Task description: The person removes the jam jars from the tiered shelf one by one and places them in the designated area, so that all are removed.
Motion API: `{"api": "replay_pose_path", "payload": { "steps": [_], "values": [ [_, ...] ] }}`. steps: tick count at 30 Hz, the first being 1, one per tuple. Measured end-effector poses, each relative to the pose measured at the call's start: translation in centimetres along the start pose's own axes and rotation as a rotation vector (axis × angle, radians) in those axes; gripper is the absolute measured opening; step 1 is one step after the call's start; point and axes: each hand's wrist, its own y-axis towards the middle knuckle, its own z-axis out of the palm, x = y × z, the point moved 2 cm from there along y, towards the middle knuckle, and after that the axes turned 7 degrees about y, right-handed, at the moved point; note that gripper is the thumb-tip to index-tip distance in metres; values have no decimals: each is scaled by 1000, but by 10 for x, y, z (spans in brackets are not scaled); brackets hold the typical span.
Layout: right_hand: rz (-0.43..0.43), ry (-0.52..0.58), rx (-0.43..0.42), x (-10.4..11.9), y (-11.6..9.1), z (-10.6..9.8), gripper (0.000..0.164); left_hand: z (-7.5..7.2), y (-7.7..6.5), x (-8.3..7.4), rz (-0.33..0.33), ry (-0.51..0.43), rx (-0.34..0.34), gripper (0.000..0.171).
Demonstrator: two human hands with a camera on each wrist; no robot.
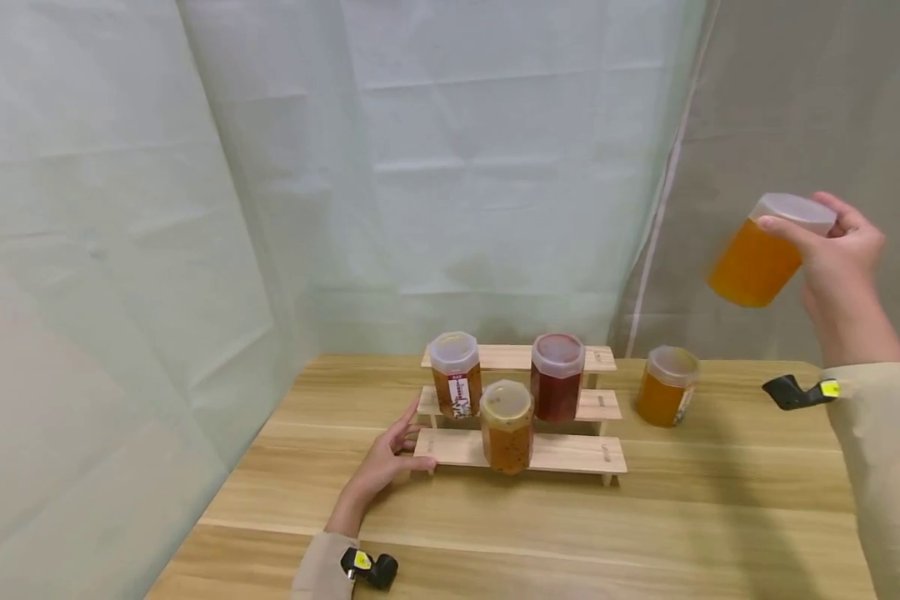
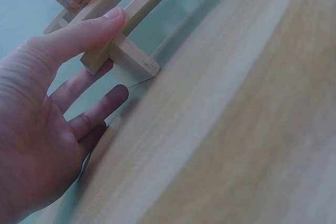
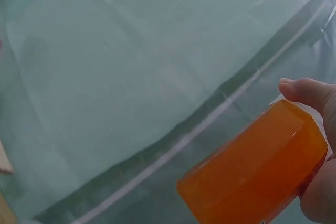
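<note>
High at the right, my right hand [image 1: 843,250] grips a clear-lidded jar of orange contents [image 1: 757,258] round its lid end. The jar is tilted, its base pointing down and left, well above the table. My left hand [image 1: 386,462] holds the left end of the lowest plank of a three-step wooden display rack [image 1: 570,452]. In the left wrist view its thumb [image 2: 94,32] lies against the plank and the index finger reaches behind it. On the rack stand a labelled amber jar [image 1: 456,379], a dark red jar [image 1: 557,383] and, lowest, a speckled orange jar [image 1: 507,433].
Another orange jar [image 1: 667,387] stands upright on the wooden table [image 1: 540,533], just right of the rack. Pale cloth sheets [image 1: 495,167] hang behind and to the left of the table. The sheet behind the raised jar is greyer, with a light seam [image 1: 667,179] beside it.
</note>
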Motion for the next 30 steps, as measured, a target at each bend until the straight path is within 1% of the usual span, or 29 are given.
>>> {"api": "replay_pose_path", "payload": {
  "steps": [4,7,10,13,16,22,28,30],
  "values": [
    [44,-105,-24,-10,-1,-24,88,5,0,0,15,-14,29,105],
    [91,-169,-44,-19,-2,-40,91,7,1,0,11,-22,35,105],
    [135,-186,-58,-26,-2,-55,91,8,2,0,12,-16,27,105],
    [166,-178,-52,-33,-2,-66,91,7,0,-1,2,-14,15,105],
    [192,-216,-58,-42,-2,-75,93,6,-1,-1,-5,-9,11,105],
    [244,-381,-95,-68,-2,-96,98,5,0,-1,9,5,11,104],
    [295,-548,-76,-95,-8,-120,98,5,0,1,6,-6,23,105],
    [308,-559,-84,-103,-9,-126,98,6,0,1,8,-7,28,105]
  ]
}}
